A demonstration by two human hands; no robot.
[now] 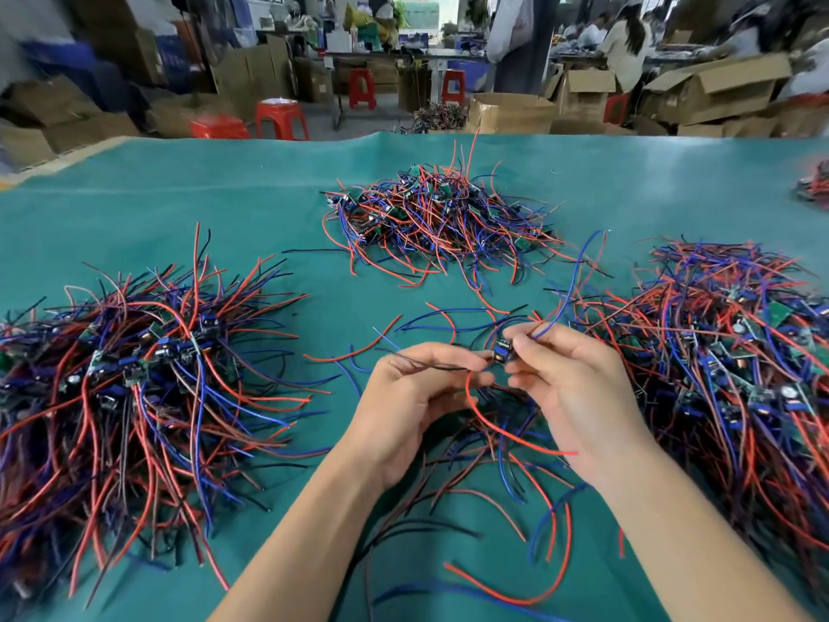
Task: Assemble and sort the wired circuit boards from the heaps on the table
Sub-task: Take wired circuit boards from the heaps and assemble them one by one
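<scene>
Your two hands meet above the middle of the green-covered bench. Your right hand pinches a small circuit board between thumb and fingertips, and a blue wire rises from that grip and arcs away from you. Your left hand pinches a thin black wire that runs off to the left, its fingertips just beside the board. A red wire drops from between your hands and curves off to the right. Three heaps of wired boards lie around you: a left heap, a far heap beyond your hands, and a right heap. Loose red, blue and black wires lie scattered on the bench beneath and beside your forearms. Beyond the far edge, an open cardboard box stands on the floor; you cannot see what it holds. More open cartons are stacked to the right, their contents hidden, and red plastic stools stand nearby.
</scene>
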